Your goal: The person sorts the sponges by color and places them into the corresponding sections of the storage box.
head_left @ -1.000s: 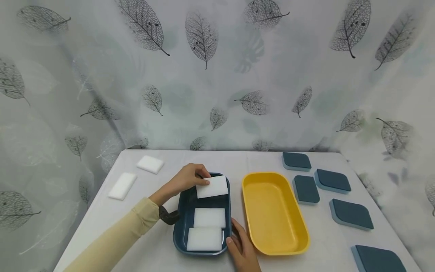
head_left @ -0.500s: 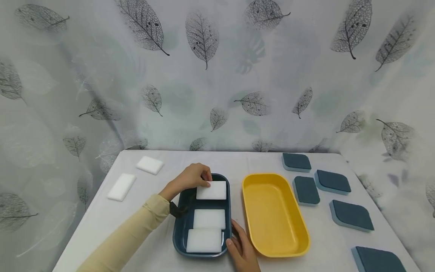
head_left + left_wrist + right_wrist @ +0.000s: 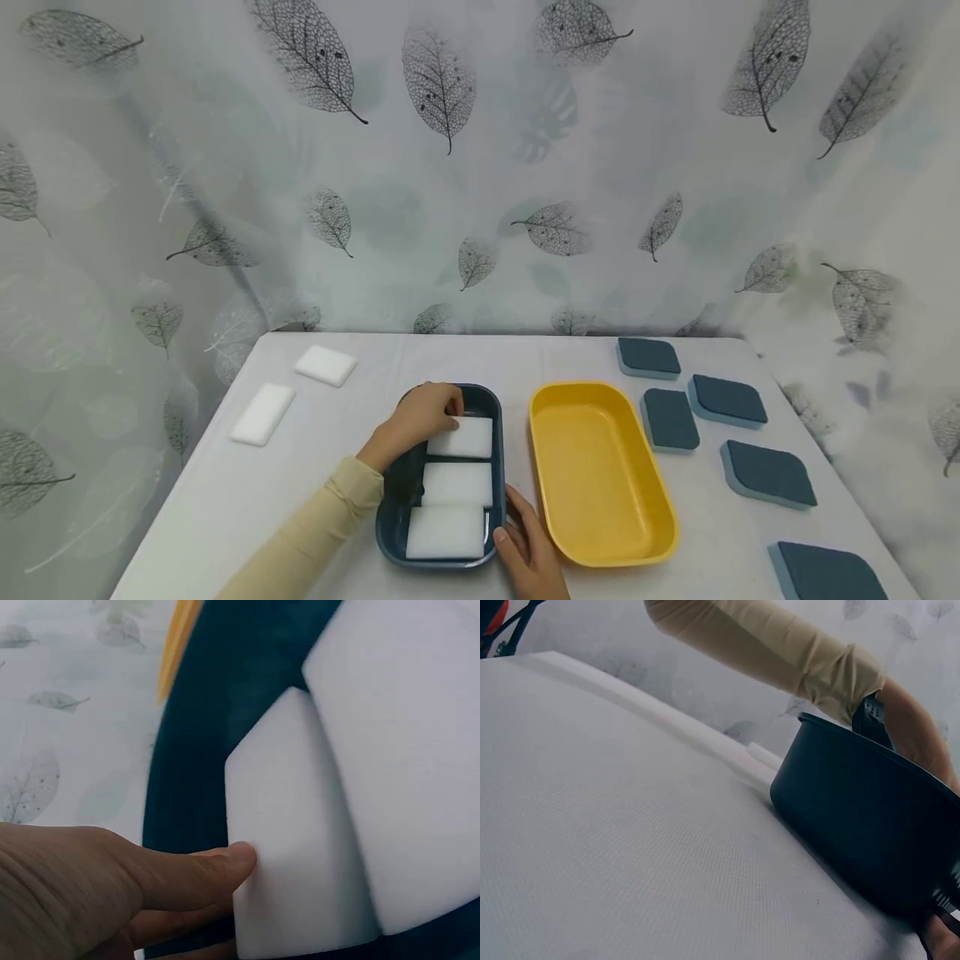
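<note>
A deep, dark blue tray (image 3: 396, 533) has three white sponges in a column inside it. My left hand (image 3: 420, 423) reaches over its left side and pinches the far white sponge (image 3: 468, 437) by the left edge. In the left wrist view the thumb (image 3: 241, 859) presses on that sponge's face, the other fingers partly hidden behind. The middle sponge (image 3: 457, 485) and the near sponge (image 3: 446, 533) lie flat below it, the near one overlapping the middle. My right hand (image 3: 534, 557) holds the tray's right side, thumb at the rim, fingers along the outer wall.
A yellow tray (image 3: 600, 475) stands right of the blue one. Several dark blue sponges with light blue sides, such as the dark sponge (image 3: 670, 419), lie along the table's right. Two more white sponges, one a white block (image 3: 262, 414), lie at far left. A leaf-patterned curtain (image 3: 480, 183) hangs behind.
My left hand has brought the far white sponge down and toward me, from tilted above the tray to level inside it, close to the middle sponge. The right hand has stayed at the tray's side.
</note>
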Available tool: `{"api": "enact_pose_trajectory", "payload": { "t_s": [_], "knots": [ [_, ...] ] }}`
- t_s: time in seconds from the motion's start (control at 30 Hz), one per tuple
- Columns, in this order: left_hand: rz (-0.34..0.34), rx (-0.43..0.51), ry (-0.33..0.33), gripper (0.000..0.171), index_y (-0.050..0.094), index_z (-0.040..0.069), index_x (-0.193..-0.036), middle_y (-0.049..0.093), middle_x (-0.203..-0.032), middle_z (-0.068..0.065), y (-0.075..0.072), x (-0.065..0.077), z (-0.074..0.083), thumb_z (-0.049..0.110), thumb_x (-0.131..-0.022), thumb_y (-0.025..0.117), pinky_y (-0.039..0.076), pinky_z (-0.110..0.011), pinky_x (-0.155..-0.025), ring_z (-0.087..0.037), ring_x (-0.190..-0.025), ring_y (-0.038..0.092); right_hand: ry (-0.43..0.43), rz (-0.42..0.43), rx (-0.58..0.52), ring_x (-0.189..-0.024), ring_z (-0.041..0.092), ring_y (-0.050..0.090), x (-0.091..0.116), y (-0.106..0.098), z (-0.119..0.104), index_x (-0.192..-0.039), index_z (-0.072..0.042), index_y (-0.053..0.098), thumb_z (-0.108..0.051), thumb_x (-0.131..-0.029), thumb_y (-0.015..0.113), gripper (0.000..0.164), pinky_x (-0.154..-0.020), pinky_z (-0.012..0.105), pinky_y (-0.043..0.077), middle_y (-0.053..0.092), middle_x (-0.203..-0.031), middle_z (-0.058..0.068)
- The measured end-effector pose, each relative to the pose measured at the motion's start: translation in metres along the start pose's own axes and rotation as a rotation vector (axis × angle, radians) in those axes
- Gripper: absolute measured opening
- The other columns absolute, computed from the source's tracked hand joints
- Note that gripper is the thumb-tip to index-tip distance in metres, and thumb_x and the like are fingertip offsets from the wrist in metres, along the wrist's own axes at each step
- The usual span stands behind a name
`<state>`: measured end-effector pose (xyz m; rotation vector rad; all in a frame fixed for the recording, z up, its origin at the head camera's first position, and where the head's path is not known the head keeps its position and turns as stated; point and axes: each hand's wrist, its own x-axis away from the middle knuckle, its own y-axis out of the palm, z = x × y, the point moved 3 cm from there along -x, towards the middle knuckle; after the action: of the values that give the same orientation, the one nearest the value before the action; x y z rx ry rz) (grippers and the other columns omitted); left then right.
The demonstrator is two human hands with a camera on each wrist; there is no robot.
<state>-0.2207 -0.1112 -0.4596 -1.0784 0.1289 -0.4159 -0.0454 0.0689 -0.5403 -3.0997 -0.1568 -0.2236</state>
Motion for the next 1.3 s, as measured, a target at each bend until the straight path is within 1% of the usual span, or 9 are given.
{"api": "enact_pose_trajectory", "payload": {
  "t_s": [0.1,0.33,0.57,0.7,0.77,0.87,1.07,1.2,1.3],
  "knots": [
    [-0.013,-0.026,0.025,0.01,0.073,0.009,-0.094,0.07,-0.086,-0.002,0.006,0.002,-0.002,0.007,-0.089,0.081,0.053,-0.035,-0.069,-0.015,-0.074,0.059,0.015,-0.014,-0.018,-0.149,0.045,0.04,0.0,0.001,0.0,-0.158,-0.003,0.039,-0.027,-0.106,0.06,0.061,-0.103,0.002,0.041,0.04,-0.161,0.026],
    [-0.018,-0.011,0.06,0.005,0.075,0.008,-0.096,0.073,-0.092,-0.005,0.006,0.013,-0.004,0.011,-0.094,0.076,0.057,-0.04,-0.073,-0.018,-0.08,0.064,0.018,-0.024,-0.022,-0.148,0.045,0.041,-0.002,0.001,0.0,-0.158,-0.003,0.039,-0.028,-0.105,0.061,0.062,-0.104,0.003,0.042,0.04,-0.161,0.027],
    [-0.086,0.033,0.13,0.03,0.071,0.007,-0.127,0.072,-0.127,-0.011,0.004,0.028,-0.009,0.023,-0.101,0.068,0.056,-0.051,-0.103,-0.03,-0.12,0.068,0.057,-0.036,-0.01,-0.145,0.047,0.046,0.003,-0.001,0.002,-0.158,0.0,0.036,-0.03,-0.104,0.062,0.067,-0.113,0.025,0.049,0.036,-0.161,0.033],
    [-0.038,0.158,0.159,0.043,0.062,0.01,-0.141,0.069,-0.136,-0.009,-0.004,0.036,-0.023,0.033,-0.105,0.064,0.055,-0.05,-0.105,-0.026,-0.124,0.066,0.081,-0.038,0.014,-0.146,0.048,0.044,0.003,0.0,0.003,-0.159,-0.001,0.035,-0.034,-0.104,0.062,0.07,-0.114,0.032,0.048,0.036,-0.161,0.032],
    [0.022,0.216,0.165,0.045,0.06,0.014,-0.144,0.068,-0.136,-0.004,-0.011,0.041,-0.031,0.036,-0.105,0.063,0.055,-0.049,-0.104,-0.022,-0.122,0.066,0.066,-0.039,0.023,-0.147,0.049,0.043,0.004,0.001,0.004,-0.159,0.0,0.035,-0.033,-0.105,0.061,0.068,-0.115,0.034,0.048,0.036,-0.16,0.033],
    [0.175,0.256,0.179,0.041,0.062,0.017,-0.142,0.071,-0.132,-0.001,-0.023,0.048,-0.042,0.03,-0.104,0.065,0.057,-0.049,-0.1,-0.02,-0.116,0.068,0.037,-0.035,0.038,-0.147,0.05,0.041,0.004,0.001,0.003,-0.158,0.0,0.036,-0.032,-0.106,0.06,0.066,-0.114,0.033,0.049,0.038,-0.159,0.034],
    [0.543,0.19,0.155,0.038,0.064,0.014,-0.137,0.074,-0.126,-0.003,-0.045,0.064,-0.066,0.014,-0.1,0.071,0.059,-0.049,-0.092,-0.022,-0.109,0.07,0.021,-0.006,0.03,-0.146,0.049,0.043,0.002,0.001,0.001,-0.157,-0.001,0.037,-0.027,-0.105,0.061,0.063,-0.107,0.013,0.048,0.039,-0.159,0.033],
    [0.743,0.178,0.055,0.037,0.065,0.01,-0.135,0.073,-0.127,-0.007,-0.055,0.077,-0.087,0.008,-0.098,0.072,0.055,-0.041,-0.093,-0.026,-0.112,0.069,0.026,-0.024,0.033,-0.147,0.05,0.042,0.0,0.002,0.0,-0.158,-0.001,0.035,-0.032,-0.106,0.059,0.066,-0.113,0.027,0.049,0.037,-0.159,0.034],
    [0.833,0.22,-0.018,0.036,0.066,0.007,-0.132,0.072,-0.128,-0.011,-0.058,0.084,-0.102,0.004,-0.097,0.071,0.051,-0.041,-0.096,-0.03,-0.115,0.067,0.028,-0.042,0.032,-0.147,0.051,0.041,-0.002,0.001,-0.001,-0.159,0.0,0.033,-0.033,-0.107,0.058,0.067,-0.115,0.037,0.047,0.035,-0.16,0.035]
  ]
}}
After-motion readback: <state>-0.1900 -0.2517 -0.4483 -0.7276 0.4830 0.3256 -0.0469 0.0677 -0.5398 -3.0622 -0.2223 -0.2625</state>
